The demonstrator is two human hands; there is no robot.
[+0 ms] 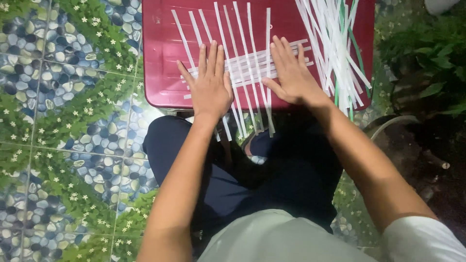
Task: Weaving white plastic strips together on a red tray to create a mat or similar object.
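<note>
Both hands, left hand [209, 87] and right hand [290, 73], lie flat, fingers spread, gripping nothing, apparently pinning the woven white paper strips [247, 65] against the glossy red plastic lid [162, 58].

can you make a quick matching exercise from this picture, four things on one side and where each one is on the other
Things:
1. left hand
2. right hand
3. loose pile of strips
4. red board

Places:
A. heaped at the board's right edge
B. flat on the right side of the woven strips
C. resting over the patterned floor, under everything
D. flat on the left side of the woven strips

Pairs: 1-D, 2-B, 3-A, 4-C
</note>
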